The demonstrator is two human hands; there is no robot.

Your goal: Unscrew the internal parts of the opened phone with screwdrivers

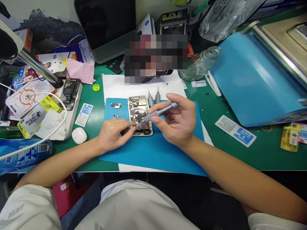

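Bench work on an opened phone (pixel 140 111), which lay on a blue mat (pixel 168 156) over a green surface (pixel 271 159). The right hand (pixel 178 121) was curled around a grey screwdriver (pixel 159 111), its tip inside the phone. The left hand (pixel 117 132) rested at the phone's left edge, thumb and forefinger drawn close together beside that tip; whether they pinched anything could not be told. Progress: the housing was uncovered, and two small parts, an upper piece (pixel 116 105) and a lower piece (pixel 116 117), lay loose to its left. Many components remained seated, so the work appeared only partly done; how much was left was not shown. Two spare drivers (pixel 157 97) stood near the phone's upper right corner. Legible print: "SCREEN" on an orange-and-white box (pixel 30 97), "BATTERY" on a yellow-green pack (pixel 50 103) and "LCD" on a box (pixel 87 51) behind. A blue-and-grey card (pixel 235 131) at right bore finer text, too small to read; lettering on the left sleeve (pixel 28 206) was inverted and uncertain
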